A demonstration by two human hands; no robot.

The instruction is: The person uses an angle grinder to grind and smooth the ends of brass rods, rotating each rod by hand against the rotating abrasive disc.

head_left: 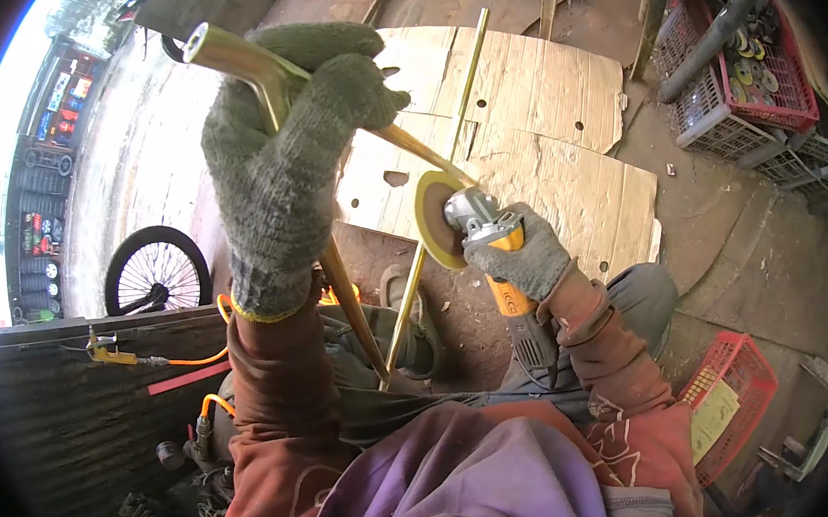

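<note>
My left hand [275,170], in a grey knit glove, is closed round a gold-coloured metal tube frame [235,58] near its short open-ended collar. Bare tubes run from there, one toward the middle and one down toward my lap. My right hand [536,258], gloved too, grips a yellow and grey angle grinder [519,311] by its body. The grinder's yellowish disc [431,223] is beside the tube's far end; whether they touch, I cannot tell. A long straight gold tube [469,78] passes behind the disc, from the cardboard down toward my feet.
Flattened cardboard [556,182] covers the ground ahead. Crates [725,137] with discs stand far right, a red basket [751,368] near right beside a metal clamp [820,417]. At left are a spoked wheel [158,272], a dark bench [61,415] and an orange air hose [197,362].
</note>
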